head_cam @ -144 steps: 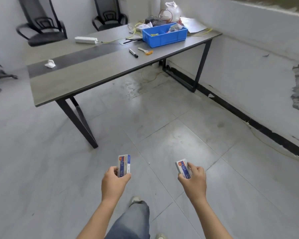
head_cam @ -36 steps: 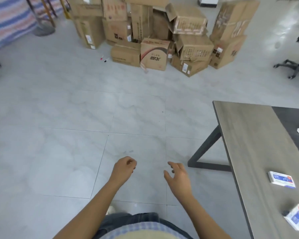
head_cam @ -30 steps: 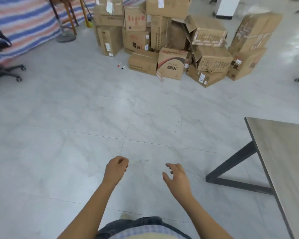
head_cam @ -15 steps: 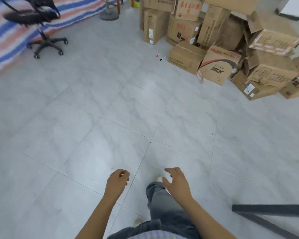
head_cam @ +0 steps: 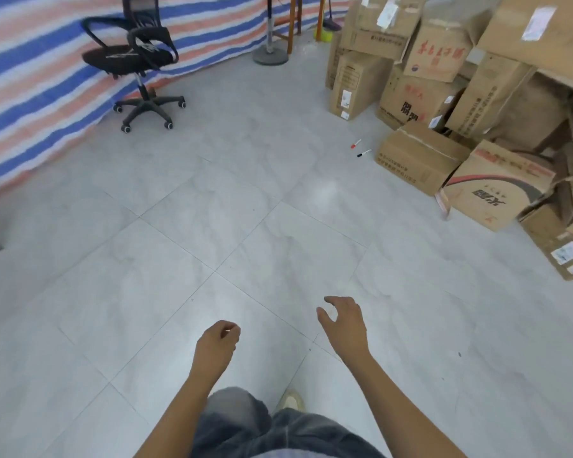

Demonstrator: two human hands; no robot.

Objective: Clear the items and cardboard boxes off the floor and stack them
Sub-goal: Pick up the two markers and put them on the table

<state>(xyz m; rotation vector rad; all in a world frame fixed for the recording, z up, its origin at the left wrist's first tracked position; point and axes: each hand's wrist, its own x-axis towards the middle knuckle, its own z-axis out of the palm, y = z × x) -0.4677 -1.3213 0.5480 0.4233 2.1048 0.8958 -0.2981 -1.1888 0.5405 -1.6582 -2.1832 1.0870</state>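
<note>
A heap of brown cardboard boxes fills the upper right, some stacked, some tipped on the floor. One box with a red and black stripe lies at the front of the heap. Two markers lie on the tiles beside the boxes, one red-capped and one black-capped. My left hand hangs low in the middle with loosely curled fingers and holds nothing. My right hand is beside it, fingers spread and relaxed, also holding nothing. Both hands are far from the boxes.
A black office chair on wheels stands at the upper left in front of a striped blue, red and white tarp. A round pole base and wooden legs stand at the back. Grey floor tiles lie between me and the boxes.
The small packs I held are gone from my hands and lay on the table. My view has swung left, away from the table; the boxes shifted right and nearer, the office chair came into view.
</note>
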